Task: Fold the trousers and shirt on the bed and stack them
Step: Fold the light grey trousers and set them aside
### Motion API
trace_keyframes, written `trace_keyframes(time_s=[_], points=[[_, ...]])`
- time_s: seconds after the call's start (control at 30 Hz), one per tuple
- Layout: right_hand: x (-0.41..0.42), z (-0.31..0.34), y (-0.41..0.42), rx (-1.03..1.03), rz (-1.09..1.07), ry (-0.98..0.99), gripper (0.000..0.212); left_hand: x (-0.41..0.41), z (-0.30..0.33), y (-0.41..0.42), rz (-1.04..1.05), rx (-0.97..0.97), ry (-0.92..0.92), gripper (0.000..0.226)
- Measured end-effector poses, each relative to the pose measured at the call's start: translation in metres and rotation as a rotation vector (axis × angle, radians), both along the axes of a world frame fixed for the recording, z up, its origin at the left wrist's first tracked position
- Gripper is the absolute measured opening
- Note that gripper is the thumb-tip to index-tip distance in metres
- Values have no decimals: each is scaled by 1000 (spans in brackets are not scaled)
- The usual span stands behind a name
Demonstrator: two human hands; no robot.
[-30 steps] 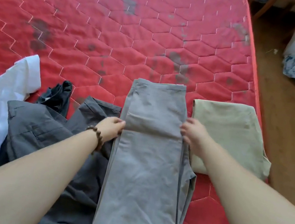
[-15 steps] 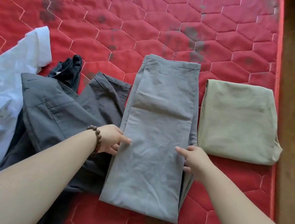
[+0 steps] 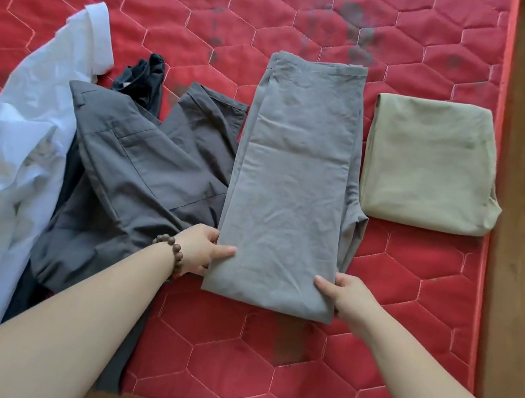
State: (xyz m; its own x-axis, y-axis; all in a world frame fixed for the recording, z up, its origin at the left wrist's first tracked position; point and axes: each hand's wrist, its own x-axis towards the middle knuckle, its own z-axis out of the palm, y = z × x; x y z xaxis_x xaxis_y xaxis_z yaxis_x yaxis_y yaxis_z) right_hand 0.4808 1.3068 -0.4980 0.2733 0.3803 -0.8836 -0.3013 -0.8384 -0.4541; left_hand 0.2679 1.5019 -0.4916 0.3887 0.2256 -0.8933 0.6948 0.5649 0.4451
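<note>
With the left hand [image 3: 202,251] and right hand [image 3: 347,294] each pinching a near corner of the grey trousers [image 3: 295,183] lying near the bed's [image 3: 364,372] right edge, lift both corners evenly and lay them squarely onto the far end.

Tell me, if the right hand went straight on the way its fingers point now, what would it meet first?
The right hand points leftward across the near end of the grey trousers, which it already grips. Going straight on over that cloth, it would probably meet the left hand at the opposite edge.

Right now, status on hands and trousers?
Both hands, left hand, right hand, pinching grey trousers near end. Half-folded. Folded beige garment alongside, not touching.
</note>
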Motion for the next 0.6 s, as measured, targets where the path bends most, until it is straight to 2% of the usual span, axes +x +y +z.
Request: trace_keyframes(time_s=[0.13,0.27,0.47,0.53,0.6], points=[[-2,12,-10,79,12,-1,17,-16,-2,-19,41,15,-88,18],[-5,11,-29,116,11,81,17,-38,-12,-41,130,-46,-257,22],[-20,-5,-43,0,52,-83,11,-43,-26,-67,40,68,-92,22],[-21,-5,-41,-59,98,-120,13,-37,-22,-74,-49,239,28,16],[-22,-3,-35,-136,155,-278,22,-30,-12,-80,-124,641,191,18]])
